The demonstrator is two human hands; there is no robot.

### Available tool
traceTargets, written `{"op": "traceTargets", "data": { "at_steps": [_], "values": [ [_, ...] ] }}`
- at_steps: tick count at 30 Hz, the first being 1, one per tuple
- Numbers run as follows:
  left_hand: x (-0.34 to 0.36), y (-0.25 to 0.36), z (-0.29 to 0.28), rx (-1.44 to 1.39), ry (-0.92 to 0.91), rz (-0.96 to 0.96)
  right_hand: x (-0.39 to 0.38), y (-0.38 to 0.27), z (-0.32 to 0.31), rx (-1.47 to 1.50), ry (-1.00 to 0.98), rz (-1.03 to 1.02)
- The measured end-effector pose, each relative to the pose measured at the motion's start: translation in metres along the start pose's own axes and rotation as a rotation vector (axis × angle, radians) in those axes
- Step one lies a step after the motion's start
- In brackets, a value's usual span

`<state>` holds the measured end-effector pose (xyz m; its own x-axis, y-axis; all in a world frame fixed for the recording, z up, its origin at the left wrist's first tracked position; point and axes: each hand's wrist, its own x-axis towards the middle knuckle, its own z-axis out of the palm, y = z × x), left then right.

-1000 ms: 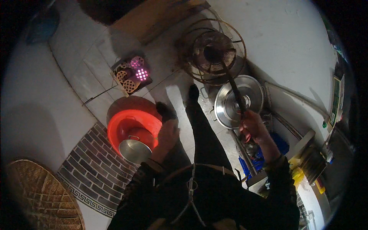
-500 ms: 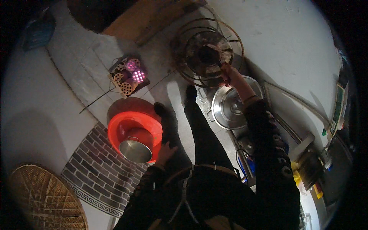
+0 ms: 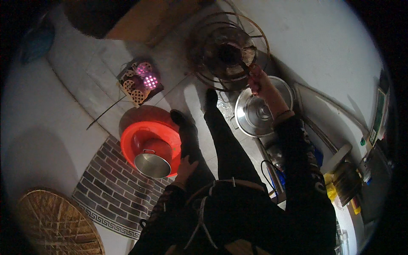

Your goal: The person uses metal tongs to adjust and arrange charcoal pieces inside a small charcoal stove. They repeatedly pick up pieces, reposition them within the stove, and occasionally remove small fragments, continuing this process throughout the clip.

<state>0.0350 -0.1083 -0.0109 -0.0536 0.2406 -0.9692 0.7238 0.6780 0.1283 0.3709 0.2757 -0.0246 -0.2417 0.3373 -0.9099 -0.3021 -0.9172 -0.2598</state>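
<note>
My right hand [image 3: 257,80] is closed, fingers curled, just to the near right of a round coal stove [image 3: 248,56] with a dark mouth. A thin dark tool [image 3: 245,66] runs from my fingers toward that mouth; its far end is lost in the dark, and I cannot make out its kind. My left hand [image 3: 185,169] lies on my left thigh with its fingers apart and nothing in it. Beneath my right forearm sits a shiny round metal lid [image 3: 247,114] on a pot with side handles.
Metal rings [image 3: 267,36] surround the stove. To the left, a tray [image 3: 158,91] carries several honeycomb briquettes [image 3: 150,82], two glowing pink. A red basin [image 3: 129,137] holds a metal pot [image 3: 153,165]. A woven basket [image 3: 59,221] is at the near left; a brush [image 3: 346,180] at the right.
My right hand has drawn slightly back from the stove's mouth, toward me and to the right. My left hand stays on my thigh. The whole view has shifted a little.
</note>
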Motion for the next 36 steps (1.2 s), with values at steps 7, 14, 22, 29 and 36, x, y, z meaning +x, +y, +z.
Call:
{"op": "traceTargets", "data": {
  "at_steps": [7, 14, 22, 29, 36],
  "values": [
    [-0.001, 0.006, -0.003, 0.006, 0.005, 0.004, -0.015, 0.018, 0.006, 0.694, -0.351, -0.011],
    [0.002, 0.006, 0.003, 0.048, 0.029, 0.015, 0.027, 0.034, 0.004, 0.863, -0.515, -0.027],
    [-0.004, 0.015, 0.003, 0.036, 0.038, -0.021, 0.054, 0.032, 0.002, 0.907, -0.367, 0.010],
    [-0.004, 0.016, 0.003, 0.063, 0.026, -0.042, 0.021, 0.039, -0.009, 0.967, -0.557, 0.112],
    [0.002, 0.012, 0.002, 0.013, 0.017, 0.010, -0.107, 0.072, -0.017, 0.579, -0.266, -0.145]
  ]
}}
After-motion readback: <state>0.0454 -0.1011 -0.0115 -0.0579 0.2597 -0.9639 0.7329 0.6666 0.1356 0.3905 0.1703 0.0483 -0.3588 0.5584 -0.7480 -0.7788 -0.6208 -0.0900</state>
